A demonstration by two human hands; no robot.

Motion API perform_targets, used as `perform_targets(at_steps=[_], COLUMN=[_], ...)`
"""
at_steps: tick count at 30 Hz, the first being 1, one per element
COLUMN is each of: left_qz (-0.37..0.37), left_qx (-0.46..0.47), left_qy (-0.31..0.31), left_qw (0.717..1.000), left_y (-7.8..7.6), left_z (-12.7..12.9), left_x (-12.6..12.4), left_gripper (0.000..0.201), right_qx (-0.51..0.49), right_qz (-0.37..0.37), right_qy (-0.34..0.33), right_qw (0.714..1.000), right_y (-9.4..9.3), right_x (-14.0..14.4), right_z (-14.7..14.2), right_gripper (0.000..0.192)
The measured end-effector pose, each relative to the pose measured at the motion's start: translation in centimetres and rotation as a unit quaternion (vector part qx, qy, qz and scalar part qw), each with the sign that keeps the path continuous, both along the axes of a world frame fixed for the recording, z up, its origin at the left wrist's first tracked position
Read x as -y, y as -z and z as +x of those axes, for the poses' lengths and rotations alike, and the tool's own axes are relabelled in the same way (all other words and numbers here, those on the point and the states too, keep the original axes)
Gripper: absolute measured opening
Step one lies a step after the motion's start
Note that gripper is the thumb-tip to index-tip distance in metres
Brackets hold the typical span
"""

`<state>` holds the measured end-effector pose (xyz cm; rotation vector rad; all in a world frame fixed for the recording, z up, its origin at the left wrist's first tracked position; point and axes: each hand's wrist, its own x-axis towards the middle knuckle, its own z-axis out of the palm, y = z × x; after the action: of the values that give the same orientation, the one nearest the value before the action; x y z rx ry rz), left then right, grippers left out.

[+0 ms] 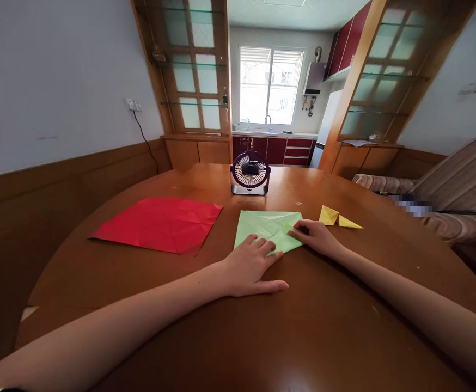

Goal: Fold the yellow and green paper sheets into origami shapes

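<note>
left hand (250,267): fingers flat, pressing green paper (264,226) near edge | right hand (315,235): fingers pinching its right corner fold | table (303,326): red sheet (160,223) left, yellow folded piece (336,218) right, fan (250,173) far

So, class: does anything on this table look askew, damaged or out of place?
Nothing is spilled or broken. The red paper lies askew and heavily creased; the green paper under both hands has its near right corner folded over.
</note>
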<state>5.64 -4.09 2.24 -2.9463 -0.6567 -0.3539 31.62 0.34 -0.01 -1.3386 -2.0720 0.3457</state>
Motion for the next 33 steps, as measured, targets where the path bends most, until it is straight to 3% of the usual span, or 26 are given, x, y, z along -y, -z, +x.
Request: perform_targets(at_steps=[14, 24, 33], left_qz=[-0.086, -0.237, -0.278], left_qx=[0.033, -0.037, -0.071], left_qy=[-0.049, -0.081, -0.092], left_qw=[0.995, 0.967, 0.953], left_y=[-1.4, -3.5, -4.7], left_z=[-4.1, -6.0, -7.7], left_x=[0.7, -1.1, -1.5], left_gripper=[0.046, 0.054, 0.05], right_qx=[0.012, 0.004, 0.002], right_qz=[0.003, -0.001, 0.002], right_qy=[0.001, -0.001, -0.004], right_qw=[1.0, 1.0, 1.0], right_y=[-0.3, -0.2, -0.2], right_x=[0.3, 0.3, 0.3], right_z=[-0.2, -0.1, -0.1], right_gripper=[0.037, 0.038, 0.038])
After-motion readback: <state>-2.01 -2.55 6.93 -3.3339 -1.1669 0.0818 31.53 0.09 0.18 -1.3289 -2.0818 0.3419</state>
